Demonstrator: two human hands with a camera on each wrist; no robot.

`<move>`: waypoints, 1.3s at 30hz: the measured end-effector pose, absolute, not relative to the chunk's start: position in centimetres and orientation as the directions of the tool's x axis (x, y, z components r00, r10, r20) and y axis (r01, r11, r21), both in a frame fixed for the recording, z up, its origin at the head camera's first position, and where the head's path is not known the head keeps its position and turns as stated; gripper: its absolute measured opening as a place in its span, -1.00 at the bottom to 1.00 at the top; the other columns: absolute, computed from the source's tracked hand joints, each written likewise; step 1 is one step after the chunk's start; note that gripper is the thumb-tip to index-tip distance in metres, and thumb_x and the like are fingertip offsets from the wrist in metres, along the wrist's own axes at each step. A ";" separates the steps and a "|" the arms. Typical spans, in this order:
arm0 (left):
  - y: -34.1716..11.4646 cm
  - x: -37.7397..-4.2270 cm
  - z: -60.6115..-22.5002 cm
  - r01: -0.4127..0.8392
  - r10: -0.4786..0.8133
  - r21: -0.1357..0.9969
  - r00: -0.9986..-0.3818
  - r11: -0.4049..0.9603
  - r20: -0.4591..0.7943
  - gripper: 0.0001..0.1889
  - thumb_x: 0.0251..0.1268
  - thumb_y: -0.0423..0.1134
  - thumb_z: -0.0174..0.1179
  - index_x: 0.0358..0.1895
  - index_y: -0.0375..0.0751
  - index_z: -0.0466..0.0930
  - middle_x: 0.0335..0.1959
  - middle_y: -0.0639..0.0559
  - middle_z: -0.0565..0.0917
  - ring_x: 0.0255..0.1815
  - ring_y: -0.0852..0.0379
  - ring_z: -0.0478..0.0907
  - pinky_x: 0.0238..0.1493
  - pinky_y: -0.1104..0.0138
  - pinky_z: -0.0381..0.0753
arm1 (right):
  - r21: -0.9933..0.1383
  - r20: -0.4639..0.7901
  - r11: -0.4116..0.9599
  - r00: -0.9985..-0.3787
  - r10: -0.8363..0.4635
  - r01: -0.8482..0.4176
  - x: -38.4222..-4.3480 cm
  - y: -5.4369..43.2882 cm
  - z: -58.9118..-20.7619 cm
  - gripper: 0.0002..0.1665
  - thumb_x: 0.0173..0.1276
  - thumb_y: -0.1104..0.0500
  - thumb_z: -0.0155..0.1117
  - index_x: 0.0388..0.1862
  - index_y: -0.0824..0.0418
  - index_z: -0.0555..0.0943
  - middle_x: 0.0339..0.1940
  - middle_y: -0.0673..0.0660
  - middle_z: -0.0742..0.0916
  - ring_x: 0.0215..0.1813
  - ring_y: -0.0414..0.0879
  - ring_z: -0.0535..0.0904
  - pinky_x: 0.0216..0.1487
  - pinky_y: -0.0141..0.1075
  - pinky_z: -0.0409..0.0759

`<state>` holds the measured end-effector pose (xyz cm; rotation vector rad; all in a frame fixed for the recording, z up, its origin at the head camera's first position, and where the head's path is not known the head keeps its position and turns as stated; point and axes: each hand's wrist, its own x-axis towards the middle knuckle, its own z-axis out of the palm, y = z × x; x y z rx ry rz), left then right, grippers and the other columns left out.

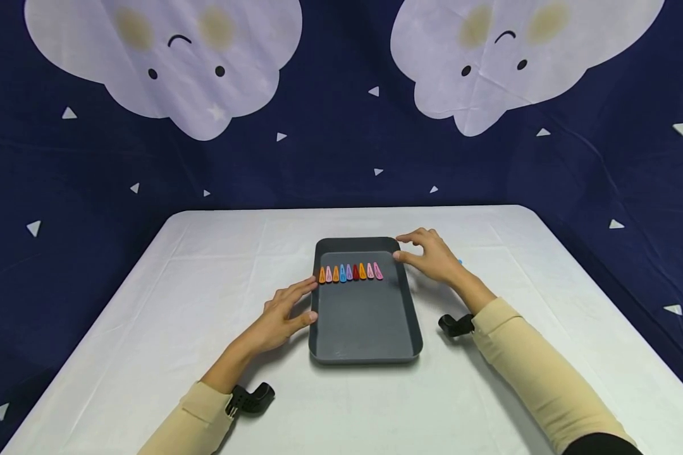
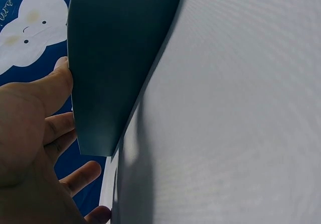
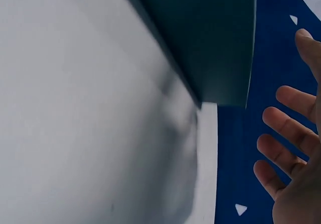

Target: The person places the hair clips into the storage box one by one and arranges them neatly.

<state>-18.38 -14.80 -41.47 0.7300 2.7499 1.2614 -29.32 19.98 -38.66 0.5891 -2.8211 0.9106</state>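
Observation:
A dark grey rectangular tray (image 1: 364,325) lies on the table, with a row of colourful snap hair clips (image 1: 349,272) across its upper part. Orange, pink, blue, purple and red clips stand side by side, narrow ends up. At the tray's left side, my left hand (image 1: 279,319) touches the rim with thumb and fingertips, fingers extended. In the left wrist view, its thumb meets the edge of the tray wall (image 2: 120,58). By the upper right corner is my right hand (image 1: 432,258), thumb and fingers spread at the rim. The right wrist view has these fingers apart, loosely bent, holding nothing.
A white cloth covers the table (image 1: 233,253). Just beyond my right hand, a small blue thing (image 1: 460,261) peeks out, mostly hidden. Black wrist cameras (image 1: 252,399) sit below both forearms. Behind the table hangs a dark blue curtain (image 1: 330,164) with clouds and triangles.

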 end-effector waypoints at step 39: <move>-14.7 -18.3 -41.2 0.395 0.427 0.724 -0.891 0.566 0.153 -0.38 0.32 -0.02 0.14 0.41 -0.09 0.24 0.49 0.10 0.19 0.37 -0.08 0.15 0.17 -0.04 0.05 | -0.591 0.105 0.770 -0.970 -0.221 -0.239 -29.5 29.5 -41.0 -0.39 0.38 -0.08 0.13 0.25 0.28 0.45 0.21 0.33 0.58 0.23 0.29 0.46 0.22 0.11 0.37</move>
